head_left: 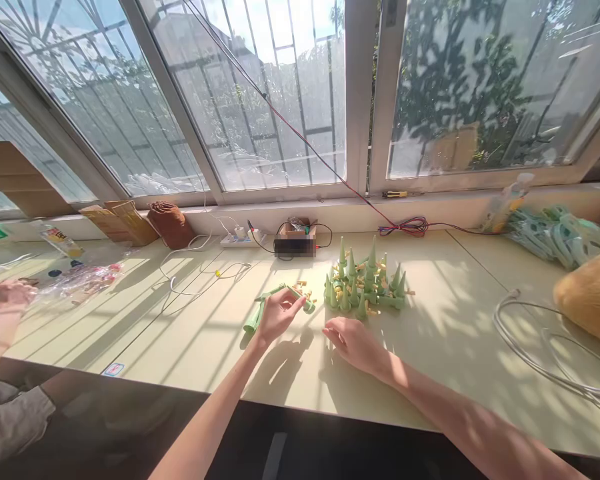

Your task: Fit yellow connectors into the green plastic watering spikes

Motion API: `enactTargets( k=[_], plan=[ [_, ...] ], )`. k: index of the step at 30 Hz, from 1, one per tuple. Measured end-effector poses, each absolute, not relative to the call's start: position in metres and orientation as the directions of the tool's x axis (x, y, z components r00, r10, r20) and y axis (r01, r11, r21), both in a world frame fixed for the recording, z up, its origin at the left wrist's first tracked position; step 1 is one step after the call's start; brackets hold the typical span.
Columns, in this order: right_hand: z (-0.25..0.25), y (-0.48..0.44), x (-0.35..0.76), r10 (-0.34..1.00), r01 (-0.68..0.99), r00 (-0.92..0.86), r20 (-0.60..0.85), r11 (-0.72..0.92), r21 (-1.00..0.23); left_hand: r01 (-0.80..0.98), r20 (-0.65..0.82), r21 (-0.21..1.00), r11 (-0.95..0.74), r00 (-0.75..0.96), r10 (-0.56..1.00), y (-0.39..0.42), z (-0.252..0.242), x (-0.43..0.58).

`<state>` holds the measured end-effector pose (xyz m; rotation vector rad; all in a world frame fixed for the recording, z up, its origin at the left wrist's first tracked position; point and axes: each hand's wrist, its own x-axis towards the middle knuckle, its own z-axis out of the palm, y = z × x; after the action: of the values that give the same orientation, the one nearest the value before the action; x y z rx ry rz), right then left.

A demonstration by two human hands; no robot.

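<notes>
My left hand [277, 317] is closed, thumb and forefinger pinched on a thin pale green piece [294, 291] whose exact kind I cannot make out. Beneath and beside it lies a pale green tube-like part [253, 320], half hidden by the hand. Small green parts with yellowish pegs [303, 287] sit just past its fingertips. My right hand [355, 343] rests low on the table, fingers loosely bent and nothing visible in them. Just beyond it stands a cluster of green cone-shaped pieces [353, 287], several upright, with yellowish pegs sticking out among them.
A small cardboard box [300, 233] and a power strip [243, 239] stand by the window. Cables [405, 227] lie behind the cones; a grey cable coil [505, 327] is at right. Another person's hands [10, 297] rest at the far left near plastic bags [87, 277].
</notes>
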<state>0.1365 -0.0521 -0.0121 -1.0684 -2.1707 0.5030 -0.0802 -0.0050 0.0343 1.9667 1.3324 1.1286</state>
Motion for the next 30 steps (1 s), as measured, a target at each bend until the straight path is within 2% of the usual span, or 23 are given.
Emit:
enactTargets(
  k=[4, 8, 16, 23, 27, 30],
  plan=[
    [-0.011, -0.055, 0.135, 0.756, 0.532, -0.538, 0.372, 0.647, -0.546, 0.706, 0.370, 0.606, -0.366, 0.156, 0.916, 0.030, 0.048, -0.068],
    [-0.015, -0.053, 0.134, 0.735, 0.518, -0.555, 0.390, 0.672, -0.529, 0.762, 0.378, 0.542, -0.354, 0.156, 0.913, 0.060, 0.045, -0.045],
    [-0.013, -0.054, 0.135, 0.727, 0.523, -0.554, 0.405, 0.683, -0.511, 0.805, 0.288, 0.502, -0.317, 0.190, 0.939, 0.076, 0.024, -0.027],
    [-0.011, -0.057, 0.135, 0.738, 0.530, -0.560, 0.377, 0.668, -0.522, 0.836, 0.212, 0.483, -0.262, 0.179, 0.961, 0.064, 0.030, -0.043],
    [-0.013, -0.056, 0.136, 0.739, 0.530, -0.557, 0.379, 0.668, -0.523, 0.889, 0.191, 0.417, -0.186, 0.115, 0.975, 0.050, 0.047, -0.079],
    [-0.014, -0.056, 0.136, 0.740, 0.527, -0.552, 0.383, 0.666, -0.528, 0.938, 0.165, 0.343, -0.052, -0.006, 0.986, 0.042, 0.059, -0.115]
  ],
)
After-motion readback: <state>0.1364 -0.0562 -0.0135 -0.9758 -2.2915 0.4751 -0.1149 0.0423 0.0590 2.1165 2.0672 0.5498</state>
